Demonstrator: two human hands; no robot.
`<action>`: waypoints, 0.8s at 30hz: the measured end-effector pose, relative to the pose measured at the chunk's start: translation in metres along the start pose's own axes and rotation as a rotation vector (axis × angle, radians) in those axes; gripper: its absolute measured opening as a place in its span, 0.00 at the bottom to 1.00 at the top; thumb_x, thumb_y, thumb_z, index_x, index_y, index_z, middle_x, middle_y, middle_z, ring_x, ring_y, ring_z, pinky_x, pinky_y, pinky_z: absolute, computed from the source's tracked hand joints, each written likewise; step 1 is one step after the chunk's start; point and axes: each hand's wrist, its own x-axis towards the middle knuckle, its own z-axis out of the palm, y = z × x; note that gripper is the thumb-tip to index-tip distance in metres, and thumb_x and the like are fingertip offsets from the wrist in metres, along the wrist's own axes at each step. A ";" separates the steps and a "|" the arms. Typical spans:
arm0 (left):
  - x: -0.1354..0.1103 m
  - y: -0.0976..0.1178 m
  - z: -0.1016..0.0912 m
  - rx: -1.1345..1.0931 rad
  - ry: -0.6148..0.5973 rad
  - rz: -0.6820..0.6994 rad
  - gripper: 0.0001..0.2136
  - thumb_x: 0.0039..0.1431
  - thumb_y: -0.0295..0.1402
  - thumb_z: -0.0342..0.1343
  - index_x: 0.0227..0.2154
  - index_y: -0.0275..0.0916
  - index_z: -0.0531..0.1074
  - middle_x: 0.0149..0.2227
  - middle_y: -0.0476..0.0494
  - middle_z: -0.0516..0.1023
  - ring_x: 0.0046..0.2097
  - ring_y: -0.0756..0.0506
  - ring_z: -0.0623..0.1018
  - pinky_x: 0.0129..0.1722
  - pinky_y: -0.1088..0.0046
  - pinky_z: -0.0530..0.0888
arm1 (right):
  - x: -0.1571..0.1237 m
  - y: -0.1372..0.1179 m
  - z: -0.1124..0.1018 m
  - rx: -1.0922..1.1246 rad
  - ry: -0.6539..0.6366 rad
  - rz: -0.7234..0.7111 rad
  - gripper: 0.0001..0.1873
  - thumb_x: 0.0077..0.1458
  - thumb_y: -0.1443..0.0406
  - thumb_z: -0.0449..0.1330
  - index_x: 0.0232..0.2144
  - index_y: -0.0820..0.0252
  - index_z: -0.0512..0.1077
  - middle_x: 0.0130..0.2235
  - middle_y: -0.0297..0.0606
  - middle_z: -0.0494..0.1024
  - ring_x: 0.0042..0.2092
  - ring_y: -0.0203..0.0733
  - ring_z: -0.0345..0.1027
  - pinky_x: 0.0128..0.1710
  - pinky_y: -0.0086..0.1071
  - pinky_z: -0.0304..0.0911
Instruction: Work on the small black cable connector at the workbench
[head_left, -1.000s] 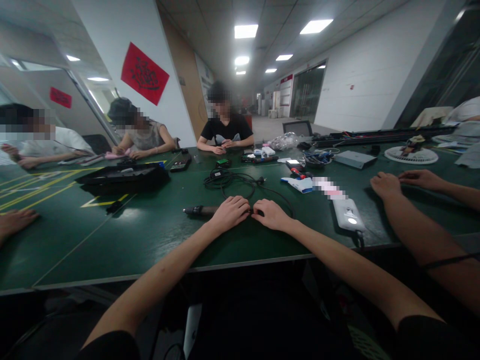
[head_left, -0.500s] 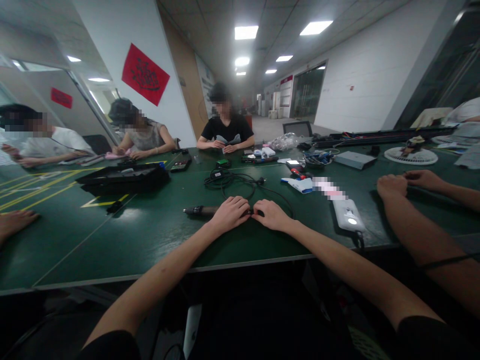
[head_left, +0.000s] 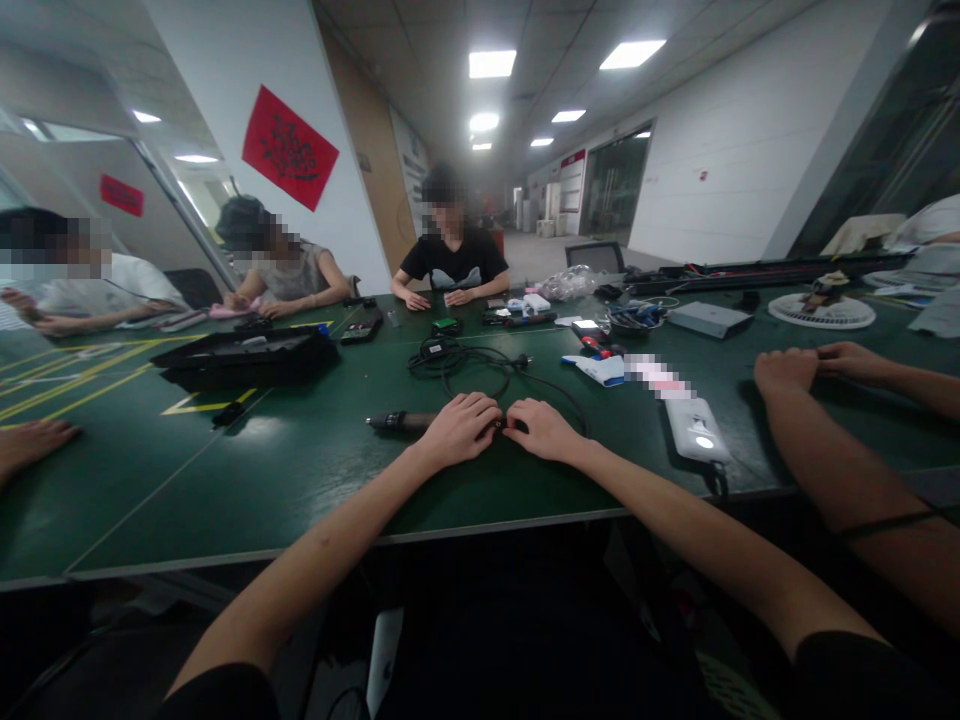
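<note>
My left hand [head_left: 463, 430] is wrapped round the rear of a dark electric screwdriver [head_left: 405, 422] lying on the green table, its chuck pointing left. The tool's back end shows just past my fingers. My right hand [head_left: 544, 430] pinches the black end of a power cord [head_left: 574, 395] close to that back end, with a small gap between the two. Most of the cord's end is hidden by my fingers. Behind my hands the cord lies in loose coils, with its plug [head_left: 523, 361] to the right.
A black plastic tray [head_left: 244, 355] stands left on the green table [head_left: 300, 500]. To the right lie a white power strip [head_left: 696, 430], a blue-and-white packet [head_left: 600, 370] and a grey box [head_left: 709, 318]. A co-worker's forearms [head_left: 840, 430] rest at the right edge; other people sit opposite.
The screwdriver's back end and the cord's end have come slightly apart between my hands. Across the table, a person's hand has shifted left. The rest looks the same.
</note>
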 end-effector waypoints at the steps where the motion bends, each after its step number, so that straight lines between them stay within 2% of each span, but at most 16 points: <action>1: 0.000 0.000 0.001 0.000 0.003 0.000 0.10 0.68 0.33 0.54 0.50 0.43 0.72 0.55 0.40 0.75 0.59 0.39 0.72 0.55 0.57 0.71 | 0.000 0.000 0.001 -0.003 -0.001 -0.001 0.07 0.65 0.62 0.65 0.35 0.58 0.74 0.41 0.38 0.77 0.43 0.43 0.68 0.45 0.35 0.59; 24: -0.001 -0.004 0.003 -0.002 0.018 0.016 0.09 0.70 0.36 0.54 0.49 0.43 0.72 0.54 0.40 0.76 0.58 0.39 0.72 0.54 0.58 0.71 | 0.000 0.001 -0.001 0.008 0.002 -0.014 0.07 0.65 0.62 0.65 0.35 0.58 0.74 0.40 0.38 0.77 0.43 0.43 0.68 0.44 0.34 0.58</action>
